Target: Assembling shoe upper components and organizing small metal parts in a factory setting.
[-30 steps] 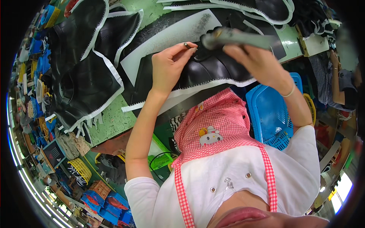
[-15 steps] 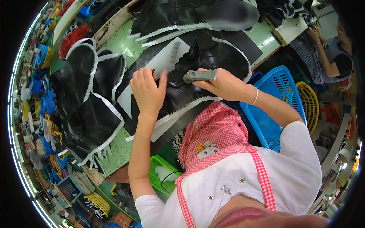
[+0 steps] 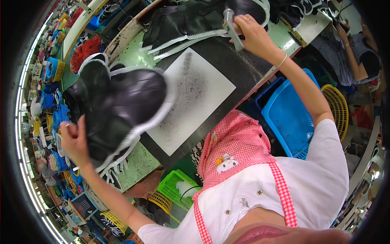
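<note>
At the left, my left hand [image 3: 75,142] has its fingers curled at the outer edge of a black leather boot upper [image 3: 138,97] with white zigzag-edged trim. That upper is smeared by motion and lies over other black uppers [image 3: 87,79] in the left pile. The leather partly hides my grip. At the far side of the bench, my right hand [image 3: 256,38] is closed round a grey metal hammer [image 3: 228,20], held beside a second stack of black uppers [image 3: 187,20]. Between the hands, a white board [image 3: 203,81] with dark smudges rests on a black mat [image 3: 239,65].
A blue basket [image 3: 288,122] stands right of the bench, with a yellow basket [image 3: 335,105] behind it. Below the bench edge is a green basket [image 3: 174,185]. A red bag [image 3: 85,53] lies at the far left. Another person [image 3: 357,61] sits at the far right.
The upper that lay on the board has moved left onto the pile along with my left hand. My right hand has moved far and right with the hammer. The white board is now uncovered.
</note>
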{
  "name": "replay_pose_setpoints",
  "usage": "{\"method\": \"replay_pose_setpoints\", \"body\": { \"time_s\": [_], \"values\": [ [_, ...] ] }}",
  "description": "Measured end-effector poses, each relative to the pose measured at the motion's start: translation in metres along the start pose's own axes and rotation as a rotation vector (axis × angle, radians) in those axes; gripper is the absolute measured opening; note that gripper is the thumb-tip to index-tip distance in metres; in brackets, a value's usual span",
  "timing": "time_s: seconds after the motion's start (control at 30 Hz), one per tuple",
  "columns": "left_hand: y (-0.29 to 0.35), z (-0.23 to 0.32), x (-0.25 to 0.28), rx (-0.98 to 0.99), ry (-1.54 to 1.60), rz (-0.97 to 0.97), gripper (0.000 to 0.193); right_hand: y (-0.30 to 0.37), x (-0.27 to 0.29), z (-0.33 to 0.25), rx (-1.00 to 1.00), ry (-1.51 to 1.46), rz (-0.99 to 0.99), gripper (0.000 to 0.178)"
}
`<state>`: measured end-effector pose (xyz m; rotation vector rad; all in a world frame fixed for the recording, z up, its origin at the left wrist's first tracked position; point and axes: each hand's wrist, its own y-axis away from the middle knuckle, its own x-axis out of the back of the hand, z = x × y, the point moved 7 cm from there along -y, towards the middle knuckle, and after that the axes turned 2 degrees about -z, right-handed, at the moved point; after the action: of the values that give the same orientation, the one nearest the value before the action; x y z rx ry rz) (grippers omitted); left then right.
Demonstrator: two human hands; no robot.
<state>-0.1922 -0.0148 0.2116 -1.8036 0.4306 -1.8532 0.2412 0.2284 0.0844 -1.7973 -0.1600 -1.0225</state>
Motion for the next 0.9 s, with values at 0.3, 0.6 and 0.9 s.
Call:
{"method": "replay_pose_setpoints", "body": {
  "time_s": [0.3,0.6,0.9],
  "values": [
    [0.017,-0.065,-0.01,0.105,-0.039,0.197,0.02,-0.021,-0.008,0.014,-0.106,-0.238,-0.188,0.02],
    [0.003,0.165,-0.138,-0.12,0.6,-0.229,0.026,0.076,-0.011,-0.128,0.082,-0.812,-0.696,0.026],
    [0.041,0.235,-0.188,-0.334,0.963,-0.449,0.039,0.056,0.014,-0.104,-0.167,-0.366,-0.386,0.029]
  ]
}}
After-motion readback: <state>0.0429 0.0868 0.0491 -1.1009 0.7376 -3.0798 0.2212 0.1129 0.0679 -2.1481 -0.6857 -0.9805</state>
